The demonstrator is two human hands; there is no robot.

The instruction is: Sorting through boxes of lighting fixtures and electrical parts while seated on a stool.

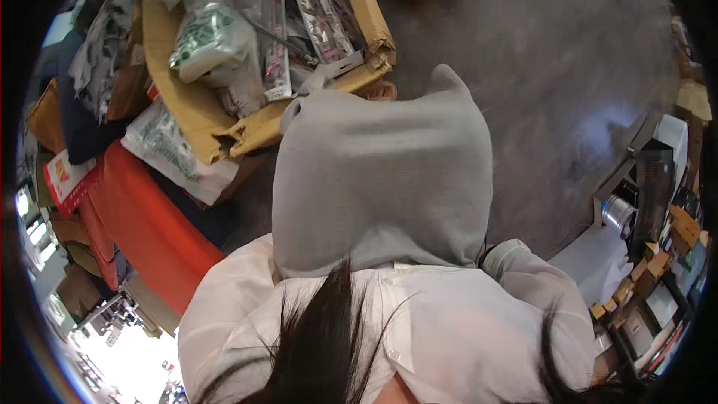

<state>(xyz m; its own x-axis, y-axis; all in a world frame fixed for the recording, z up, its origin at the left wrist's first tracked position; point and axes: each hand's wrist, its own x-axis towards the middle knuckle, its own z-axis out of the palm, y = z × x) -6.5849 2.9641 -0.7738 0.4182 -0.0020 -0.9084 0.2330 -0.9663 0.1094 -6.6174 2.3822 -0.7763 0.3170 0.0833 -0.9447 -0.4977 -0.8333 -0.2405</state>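
Neither of my hands shows; both white sleeves end beside or behind a grey fabric garment (381, 179) over my lap and lower body. Just beyond it, to the upper left, stands a worn cardboard box (185, 118) with torn corners. Inside lie a clear plastic bag with green and white contents (210, 39), long clear plastic packages (322, 17) and a thin dark rod or tube (280, 39). Against the box's near left side rests another plastic bag with green print or contents (179, 151).
Red fabric (151, 219) hangs or lies at the left, near a red and white packet (70, 177). Grey floor (538, 67) extends to the right. Shelves or boxes with mixed goods and a shiny metal cylinder (618, 216) line the right rim.
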